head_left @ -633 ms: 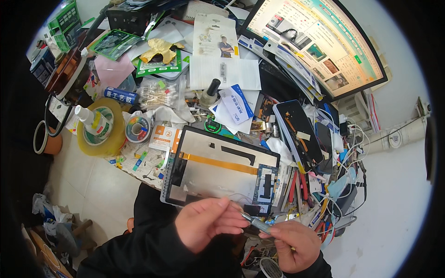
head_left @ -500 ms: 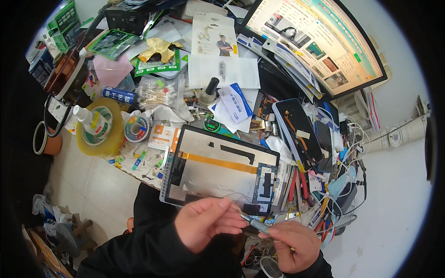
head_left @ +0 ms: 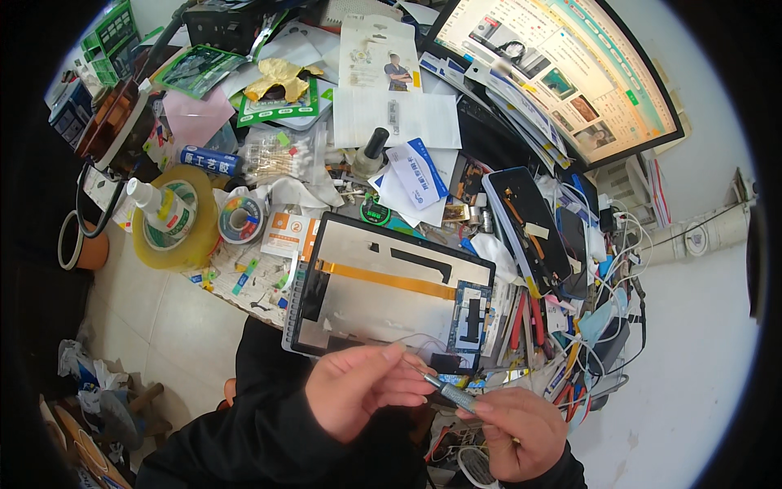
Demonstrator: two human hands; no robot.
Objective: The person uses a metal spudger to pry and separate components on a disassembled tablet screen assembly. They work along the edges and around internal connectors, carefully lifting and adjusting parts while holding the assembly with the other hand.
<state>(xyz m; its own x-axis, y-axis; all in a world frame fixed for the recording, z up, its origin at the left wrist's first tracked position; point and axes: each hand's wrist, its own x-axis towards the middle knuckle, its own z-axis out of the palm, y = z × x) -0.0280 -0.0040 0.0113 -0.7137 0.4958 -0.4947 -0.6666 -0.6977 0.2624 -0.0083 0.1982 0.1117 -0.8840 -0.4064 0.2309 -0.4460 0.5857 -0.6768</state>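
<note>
My right hand grips a slim hand tool with a knurled metal handle. The tool's narrow end points up-left to the fingers of my left hand. I cannot tell what kind of tip it has. Thumb and fingers of my left hand are pinched together at a thin wire, which arcs over the lower right of a tablet-sized screen panel. Face down, the panel shows a silvery back, an orange ribbon cable, black tape and a blue circuit board. Both hands are just in front of its near edge.
A spiral-bound notebook lies under the panel. Left stand a tape roll, a white bottle and a solder spool. Right are an opened phone, pliers and tangled cables. A monitor stands behind.
The view has shifted very slightly. Both hands keep nearly the same pose, with the tool still at the left fingers and the panel in place.
</note>
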